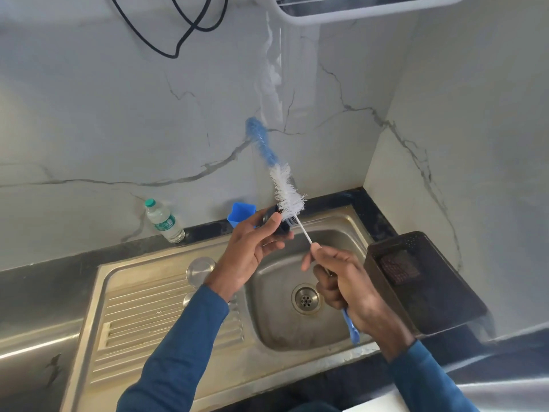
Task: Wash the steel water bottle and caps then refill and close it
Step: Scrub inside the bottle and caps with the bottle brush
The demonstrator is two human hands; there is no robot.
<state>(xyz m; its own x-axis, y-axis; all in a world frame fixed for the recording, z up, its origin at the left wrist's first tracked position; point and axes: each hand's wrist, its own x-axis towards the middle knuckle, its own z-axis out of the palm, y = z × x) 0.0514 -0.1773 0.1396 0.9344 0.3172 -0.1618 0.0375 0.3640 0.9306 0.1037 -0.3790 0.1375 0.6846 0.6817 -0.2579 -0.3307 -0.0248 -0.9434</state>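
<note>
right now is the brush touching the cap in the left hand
Touching. The head view shows the brush bristles pressed against the dark cap gripped by the left hand.

left hand [252, 248] raised, fingers curled gripping, right hand [344, 281] fisted, gripping

A home kitchen corner: a stainless steel sink [297, 337] with a ribbed draining board [166, 316] is set into a dark stone bench [44, 281], backed by marble-patterned wall panels [118, 120], with a plastic water bottle [164, 220] standing at the bench's back edge.
</note>
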